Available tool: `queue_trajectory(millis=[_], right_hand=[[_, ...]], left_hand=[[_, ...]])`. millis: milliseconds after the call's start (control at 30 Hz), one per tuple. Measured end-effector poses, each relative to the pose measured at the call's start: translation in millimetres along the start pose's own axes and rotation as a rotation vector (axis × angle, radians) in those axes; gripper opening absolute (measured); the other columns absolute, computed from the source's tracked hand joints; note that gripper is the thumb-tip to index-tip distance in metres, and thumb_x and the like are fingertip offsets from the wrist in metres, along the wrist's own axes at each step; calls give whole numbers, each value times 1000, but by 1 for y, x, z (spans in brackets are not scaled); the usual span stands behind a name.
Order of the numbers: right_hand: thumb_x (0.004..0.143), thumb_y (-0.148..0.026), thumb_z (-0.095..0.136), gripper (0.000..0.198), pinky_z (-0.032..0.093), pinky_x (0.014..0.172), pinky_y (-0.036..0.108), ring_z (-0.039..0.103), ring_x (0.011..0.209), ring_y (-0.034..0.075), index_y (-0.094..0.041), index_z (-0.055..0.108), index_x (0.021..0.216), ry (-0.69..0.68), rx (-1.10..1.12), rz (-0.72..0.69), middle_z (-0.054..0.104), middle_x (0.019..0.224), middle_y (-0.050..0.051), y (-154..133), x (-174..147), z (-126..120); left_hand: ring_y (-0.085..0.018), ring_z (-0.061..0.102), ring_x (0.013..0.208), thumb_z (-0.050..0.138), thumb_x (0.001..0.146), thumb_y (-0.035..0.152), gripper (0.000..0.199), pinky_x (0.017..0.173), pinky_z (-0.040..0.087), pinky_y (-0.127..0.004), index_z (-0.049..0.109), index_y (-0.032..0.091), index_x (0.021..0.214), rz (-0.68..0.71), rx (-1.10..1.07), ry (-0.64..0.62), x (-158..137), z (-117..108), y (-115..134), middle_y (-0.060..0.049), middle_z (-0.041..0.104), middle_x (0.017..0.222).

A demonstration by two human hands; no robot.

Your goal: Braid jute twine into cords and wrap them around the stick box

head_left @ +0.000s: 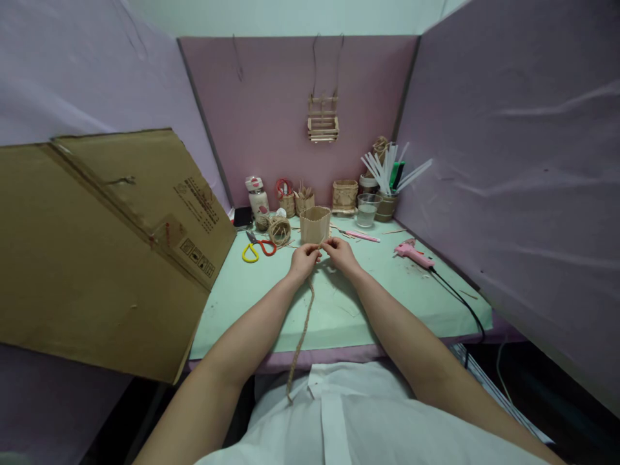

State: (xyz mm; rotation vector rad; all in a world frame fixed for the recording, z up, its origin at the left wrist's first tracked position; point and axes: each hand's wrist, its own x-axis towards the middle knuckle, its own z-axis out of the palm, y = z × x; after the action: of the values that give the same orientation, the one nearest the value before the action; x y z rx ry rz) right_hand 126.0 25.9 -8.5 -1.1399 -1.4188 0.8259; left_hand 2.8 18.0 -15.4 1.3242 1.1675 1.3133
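Observation:
Both hands meet over the middle of the table, just in front of a small pale wooden-stick cup (pixel 314 226). My left hand (pixel 304 261) is closed in a pinch on a braided jute cord (pixel 304 329), whose tail hangs over the table edge onto the white shirt. My right hand (pixel 340 254) pinches the cord's upper end close to the left fingertips. Left of the cup lie a roll of twine (pixel 279 230) and scissors (pixel 260 246) with yellow and red handles.
A pink glue gun (pixel 414 254) with a black cable lies at right. A pink craft knife (pixel 361 236) and a cup of clear liquid (pixel 367 212) are behind the hands. Stick holders, a jar (pixel 257 196) and white glue sticks (pixel 387 169) line the back. Cardboard (pixel 111 258) leans at left.

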Motion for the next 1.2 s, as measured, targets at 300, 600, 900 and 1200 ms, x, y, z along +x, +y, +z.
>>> queue_trajectory(millis=[300,600,900,1200], right_hand=[[68,-36,55,20,41,60,26,50,61,13,-16,60,68,-16,-8,-13,58,64,1,-1,-1,0],[73,-37,53,22,39,65,27,52,68,15,-17,62,71,-40,-158,-116,61,67,2,2,-1,4],[73,-30,53,15,42,70,29,55,71,16,-18,63,73,-30,-150,-129,64,72,3,3,0,7],[71,-27,53,13,42,69,28,56,71,17,-19,64,71,-31,-116,-72,65,74,3,3,-1,9]], left_hand=[[-11,55,56,60,68,21,15,54,41,-23,65,14,81,21,75,4,-2,0,3,-3,63,66],[-12,54,61,62,67,28,15,57,41,-23,62,15,75,103,118,89,4,-5,-3,-1,60,65],[-10,52,59,62,61,23,13,55,41,-22,60,15,71,-51,-41,97,3,-4,1,0,58,63],[-9,51,58,63,58,23,15,52,37,-21,58,16,69,-107,-102,60,5,-4,-1,1,56,62]])
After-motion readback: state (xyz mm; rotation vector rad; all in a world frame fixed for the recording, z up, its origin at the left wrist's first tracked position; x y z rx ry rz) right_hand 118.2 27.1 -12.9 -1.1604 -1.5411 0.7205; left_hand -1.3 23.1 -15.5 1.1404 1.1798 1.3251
